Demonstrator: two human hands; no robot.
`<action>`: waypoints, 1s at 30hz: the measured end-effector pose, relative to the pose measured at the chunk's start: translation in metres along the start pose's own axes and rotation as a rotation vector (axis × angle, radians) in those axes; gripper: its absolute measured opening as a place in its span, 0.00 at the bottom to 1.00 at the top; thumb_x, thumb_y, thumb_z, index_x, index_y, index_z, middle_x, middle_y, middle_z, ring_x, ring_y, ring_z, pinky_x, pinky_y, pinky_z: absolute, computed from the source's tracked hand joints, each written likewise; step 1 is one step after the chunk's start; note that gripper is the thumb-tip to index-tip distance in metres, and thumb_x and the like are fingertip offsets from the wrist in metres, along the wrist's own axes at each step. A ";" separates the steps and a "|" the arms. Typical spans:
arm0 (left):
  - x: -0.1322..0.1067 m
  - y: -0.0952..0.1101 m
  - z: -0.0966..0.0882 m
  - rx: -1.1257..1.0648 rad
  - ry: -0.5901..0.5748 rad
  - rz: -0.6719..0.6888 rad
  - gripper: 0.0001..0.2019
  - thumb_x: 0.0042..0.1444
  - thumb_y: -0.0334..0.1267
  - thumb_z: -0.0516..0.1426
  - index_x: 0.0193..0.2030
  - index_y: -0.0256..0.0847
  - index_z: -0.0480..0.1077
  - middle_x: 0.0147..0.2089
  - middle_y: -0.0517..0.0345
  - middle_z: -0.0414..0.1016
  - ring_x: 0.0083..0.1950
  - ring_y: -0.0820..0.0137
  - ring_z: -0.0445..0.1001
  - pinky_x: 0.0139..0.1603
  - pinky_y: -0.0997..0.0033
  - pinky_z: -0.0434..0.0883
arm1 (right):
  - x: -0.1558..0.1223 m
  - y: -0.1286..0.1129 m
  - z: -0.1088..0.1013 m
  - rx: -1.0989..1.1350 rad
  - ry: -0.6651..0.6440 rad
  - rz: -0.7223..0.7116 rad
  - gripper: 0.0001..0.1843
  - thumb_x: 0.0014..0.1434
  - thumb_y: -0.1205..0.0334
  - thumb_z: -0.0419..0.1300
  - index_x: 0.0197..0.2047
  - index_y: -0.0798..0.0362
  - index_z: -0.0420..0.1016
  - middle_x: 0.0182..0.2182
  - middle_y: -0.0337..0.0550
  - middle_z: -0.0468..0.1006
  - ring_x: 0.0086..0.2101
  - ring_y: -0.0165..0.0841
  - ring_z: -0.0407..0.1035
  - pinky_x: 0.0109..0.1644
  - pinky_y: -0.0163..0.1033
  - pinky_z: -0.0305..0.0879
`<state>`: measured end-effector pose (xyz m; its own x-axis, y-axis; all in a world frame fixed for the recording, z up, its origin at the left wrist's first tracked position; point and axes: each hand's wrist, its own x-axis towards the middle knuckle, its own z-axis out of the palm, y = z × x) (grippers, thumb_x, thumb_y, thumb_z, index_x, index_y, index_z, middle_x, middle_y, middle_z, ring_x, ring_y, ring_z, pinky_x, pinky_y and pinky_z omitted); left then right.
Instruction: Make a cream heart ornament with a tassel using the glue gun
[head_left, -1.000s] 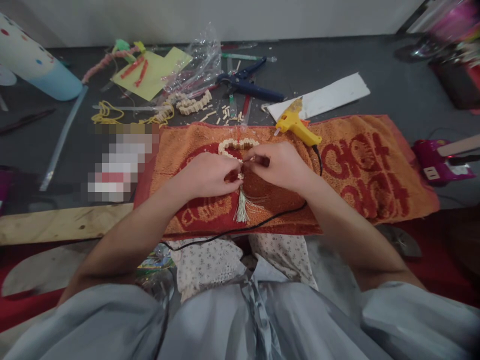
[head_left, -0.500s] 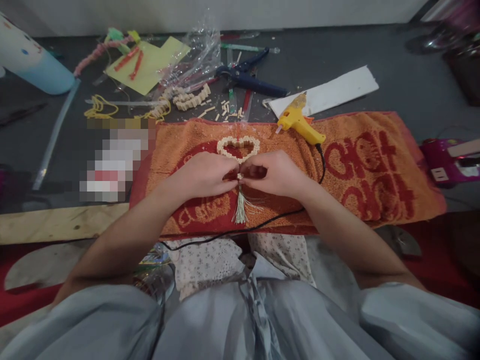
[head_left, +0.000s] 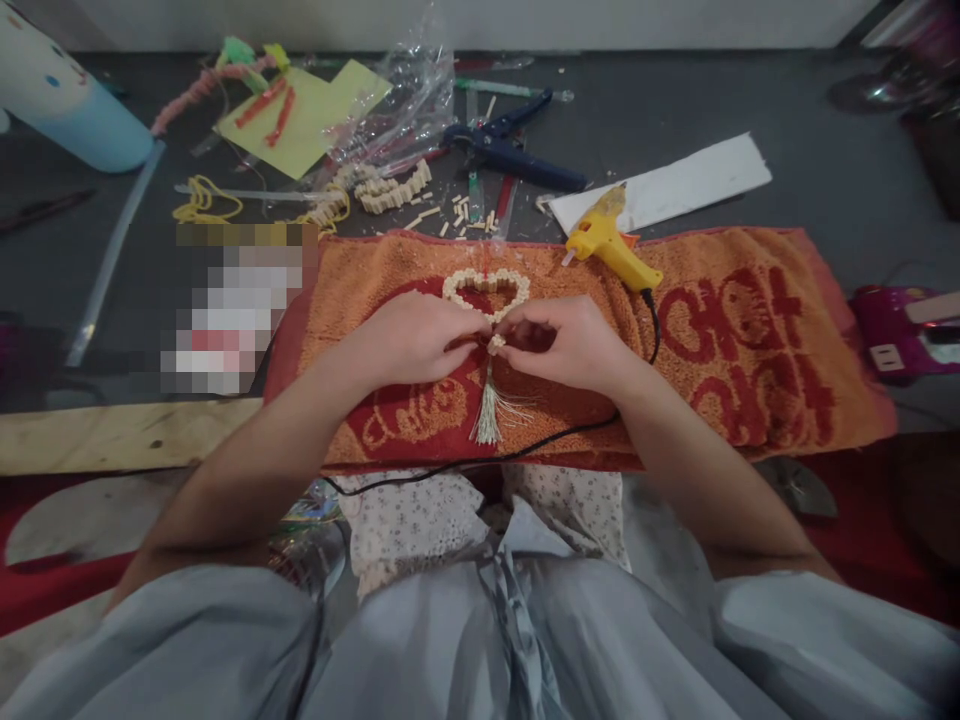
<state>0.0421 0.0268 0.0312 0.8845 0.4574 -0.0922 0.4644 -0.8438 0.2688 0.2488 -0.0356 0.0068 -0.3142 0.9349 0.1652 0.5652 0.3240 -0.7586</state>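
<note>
A hollow heart-shaped ornament point(head_left: 519, 290) built from small pale wooden pieces lies on an orange and red towel point(head_left: 720, 390). Below its lower tip is a small pale cluster point(head_left: 496, 344), and a cream tassel point(head_left: 487, 415) hangs from there onto the towel. My left hand point(head_left: 424, 335) reaches in from the left, its fingertips pinched at the ornament's lower tip beside the cluster. From the right, my right hand point(head_left: 574, 340) pinches the cluster between thumb and fingers. The fingers partly cover the joint between heart and tassel.
A yellow glue gun point(head_left: 615, 250) rests on the towel's back edge and a white strip point(head_left: 675, 185), its black cord crossing the towel. Behind lie a dark blue cutter tool point(head_left: 517, 160), wooden offcuts point(head_left: 461, 210), a wavy wooden chain point(head_left: 394, 188), yellow paper point(head_left: 300, 125) and clear plastic point(head_left: 405, 100).
The view has shifted slightly. My left thumb and fingers have drawn closer together, and the small cluster under the heart shows more plainly at my right fingertips. The ornament stays on the towel.
</note>
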 end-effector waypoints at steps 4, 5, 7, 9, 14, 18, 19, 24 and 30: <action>0.001 0.000 0.000 -0.004 -0.007 0.015 0.13 0.58 0.35 0.51 0.45 0.43 0.76 0.40 0.57 0.81 0.39 0.68 0.77 0.37 0.71 0.65 | -0.001 -0.001 0.000 -0.014 -0.022 0.015 0.07 0.53 0.61 0.62 0.32 0.55 0.77 0.23 0.38 0.75 0.24 0.26 0.65 0.31 0.34 0.59; 0.001 0.000 0.000 -0.003 -0.010 0.013 0.13 0.58 0.35 0.51 0.45 0.43 0.76 0.40 0.57 0.81 0.39 0.68 0.77 0.37 0.71 0.65 | 0.000 -0.002 0.001 -0.016 -0.028 0.017 0.07 0.53 0.60 0.62 0.32 0.55 0.77 0.23 0.38 0.75 0.24 0.26 0.65 0.31 0.34 0.59; 0.001 0.001 0.000 -0.004 -0.016 0.005 0.13 0.58 0.35 0.51 0.44 0.43 0.76 0.40 0.57 0.81 0.39 0.68 0.76 0.37 0.71 0.65 | 0.000 -0.002 0.001 -0.026 -0.046 0.019 0.07 0.53 0.60 0.62 0.32 0.55 0.77 0.23 0.37 0.75 0.23 0.26 0.64 0.31 0.33 0.58; 0.001 0.002 -0.001 -0.012 -0.024 0.000 0.13 0.59 0.35 0.51 0.43 0.42 0.76 0.40 0.56 0.81 0.39 0.68 0.76 0.37 0.71 0.65 | 0.000 -0.003 0.002 -0.042 -0.061 0.016 0.07 0.53 0.60 0.62 0.32 0.55 0.77 0.22 0.37 0.74 0.23 0.25 0.63 0.31 0.33 0.58; 0.000 0.004 -0.003 -0.011 -0.029 -0.023 0.11 0.58 0.35 0.51 0.41 0.41 0.74 0.38 0.55 0.80 0.37 0.67 0.76 0.34 0.70 0.62 | 0.001 -0.002 0.003 -0.066 -0.070 -0.006 0.08 0.54 0.59 0.61 0.32 0.55 0.77 0.22 0.37 0.75 0.22 0.25 0.64 0.31 0.32 0.58; -0.002 0.005 -0.005 -0.005 -0.010 -0.065 0.11 0.57 0.36 0.51 0.42 0.41 0.73 0.32 0.58 0.77 0.32 0.69 0.73 0.31 0.70 0.59 | 0.001 -0.001 0.005 -0.110 -0.087 -0.025 0.09 0.55 0.59 0.61 0.34 0.56 0.78 0.22 0.38 0.75 0.22 0.26 0.65 0.30 0.33 0.57; -0.002 0.005 -0.005 -0.007 -0.006 -0.072 0.11 0.56 0.35 0.51 0.42 0.42 0.72 0.31 0.58 0.76 0.31 0.69 0.73 0.31 0.70 0.59 | 0.001 -0.001 0.005 -0.125 -0.096 -0.030 0.10 0.55 0.59 0.61 0.34 0.57 0.78 0.22 0.38 0.75 0.22 0.26 0.65 0.30 0.33 0.57; -0.003 0.004 -0.006 0.012 -0.002 -0.076 0.09 0.56 0.36 0.51 0.40 0.43 0.71 0.28 0.58 0.74 0.31 0.68 0.73 0.32 0.69 0.59 | 0.001 0.000 0.006 -0.161 -0.113 -0.030 0.11 0.55 0.58 0.60 0.35 0.56 0.79 0.23 0.40 0.76 0.24 0.27 0.67 0.32 0.33 0.58; -0.003 0.003 -0.007 0.050 -0.034 -0.104 0.09 0.55 0.36 0.50 0.37 0.42 0.71 0.29 0.57 0.74 0.31 0.67 0.72 0.32 0.67 0.58 | 0.001 -0.001 0.007 -0.210 -0.116 -0.035 0.10 0.55 0.59 0.60 0.34 0.55 0.79 0.24 0.41 0.77 0.25 0.29 0.68 0.32 0.34 0.57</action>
<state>0.0407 0.0247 0.0388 0.8320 0.5342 -0.1496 0.5547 -0.8056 0.2082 0.2428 -0.0357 0.0034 -0.4152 0.9035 0.1062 0.6951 0.3904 -0.6037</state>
